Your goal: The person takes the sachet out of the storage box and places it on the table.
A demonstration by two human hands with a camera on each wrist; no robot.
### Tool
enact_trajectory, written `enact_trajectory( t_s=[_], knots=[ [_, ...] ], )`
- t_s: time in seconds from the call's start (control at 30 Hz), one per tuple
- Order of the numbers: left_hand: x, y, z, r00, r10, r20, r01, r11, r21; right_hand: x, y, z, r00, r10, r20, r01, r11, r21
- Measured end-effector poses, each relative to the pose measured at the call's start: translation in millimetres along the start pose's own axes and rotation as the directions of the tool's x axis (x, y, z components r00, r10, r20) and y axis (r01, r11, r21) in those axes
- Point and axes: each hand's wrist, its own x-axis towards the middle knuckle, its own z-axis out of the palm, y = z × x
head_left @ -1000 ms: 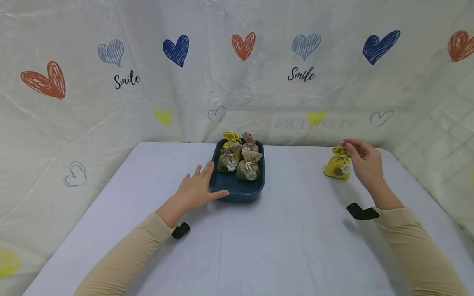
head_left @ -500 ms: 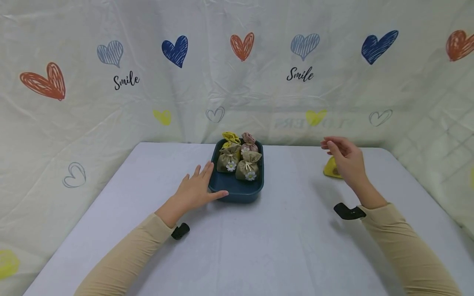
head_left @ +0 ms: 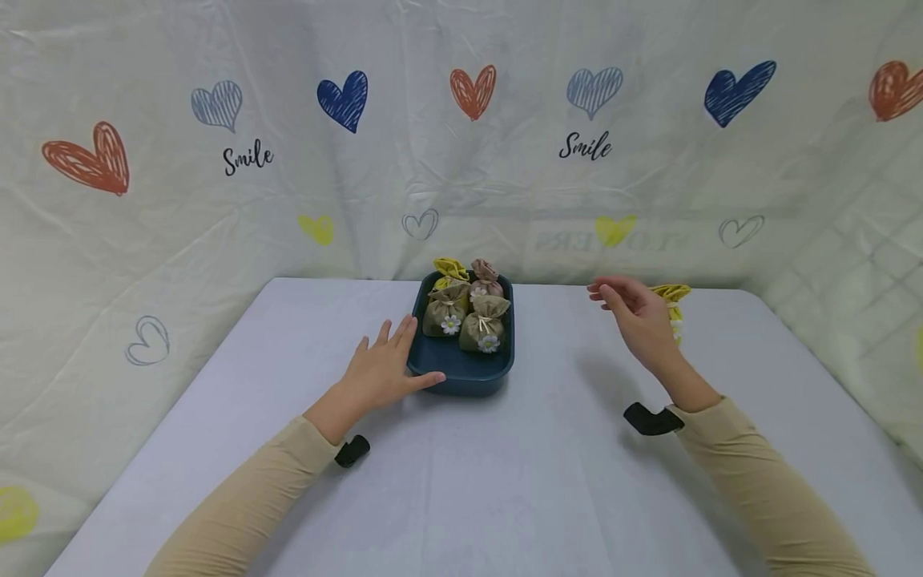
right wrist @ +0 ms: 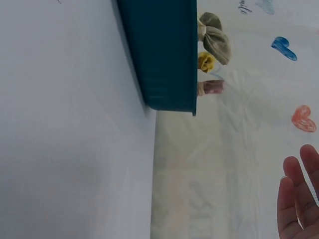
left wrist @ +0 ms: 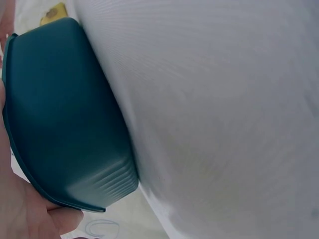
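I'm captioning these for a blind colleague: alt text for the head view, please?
A person's left hand touches the rim of a dark blue tray holding four small pouches, while the empty right hand hovers, partly hiding a fifth, yellow pouch on a white table. Behind is a heart-printed backdrop.

A straight-sided teal tub (right wrist: 159,55) sits on the white table (right wrist: 75,124), bunched olive cloth (right wrist: 217,46), yellow cloth (right wrist: 206,61) and dusty-pink cloth (right wrist: 214,86) poking up above it. The right hand (right wrist: 306,206), loosely outstretched, is apart from them.
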Motion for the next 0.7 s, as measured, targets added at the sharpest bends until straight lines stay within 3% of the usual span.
enact_trajectory(
  t_s=[0.43,0.7],
  knots=[
    [-0.6,1.0,1.0,1.0,-0.001,0.0,0.001,1.0,0.017,1,-3,33,0.994,0.01,0.113,-0.012,1.0,0.016],
    [1.8,-1.6,2.4,1.0,0.007,-0.01,-0.007,1.0,0.02,7,-6,42,0.974,0.099,0.204,-0.103,0.995,0.01]
  ],
)
